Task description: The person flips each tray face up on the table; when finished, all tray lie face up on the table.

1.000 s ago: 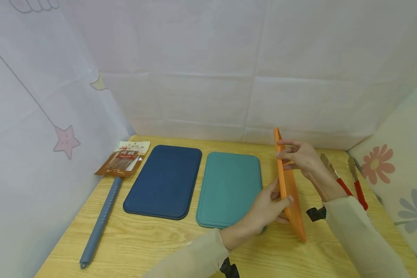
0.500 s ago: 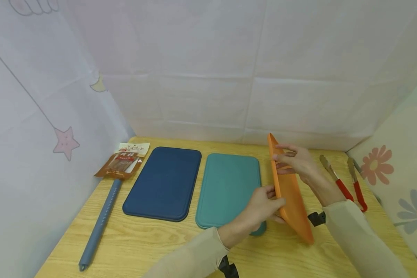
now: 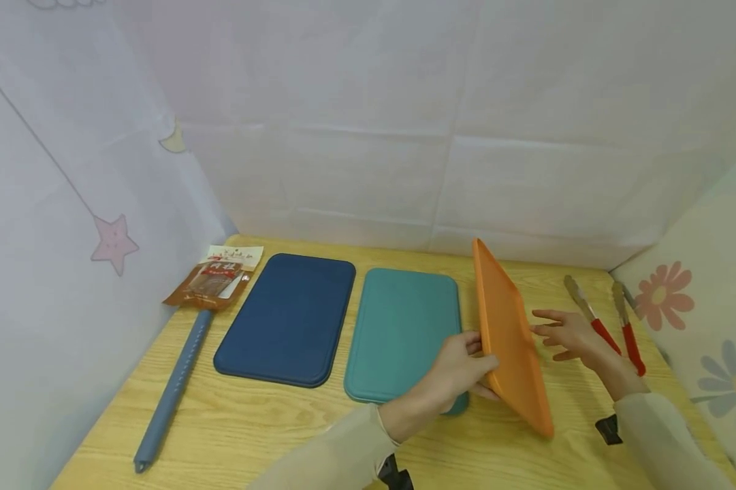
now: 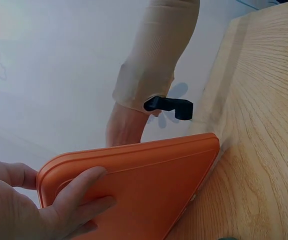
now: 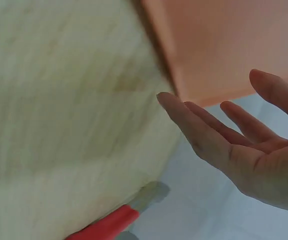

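Observation:
An orange tray (image 3: 507, 333) with rounded corners stands tilted on its edge over the table. My left hand (image 3: 456, 371) pinches its near long side, thumb on one face and fingers behind; the left wrist view shows this hand (image 4: 44, 210) at the tray's corner. To the right of the tray, my right hand (image 3: 572, 335) is held up with fingers spread and nothing in them. In the right wrist view its fingertips overlap the edge of the tray (image 5: 234, 45). A teal tray (image 3: 404, 327) and a dark blue one (image 3: 289, 320) lie flat to the left.
At the far left of the wooden table (image 3: 269, 435) lie a brown snack packet (image 3: 211, 282) and a blue-grey stick (image 3: 174, 391). On the right are tongs with red handles (image 3: 632, 347). Printed cloth walls (image 3: 355, 177) enclose the back and sides.
My right hand has let go of the orange tray and drawn back to the right. The tray has shifted slightly left at its top and leans more, still in my left hand.

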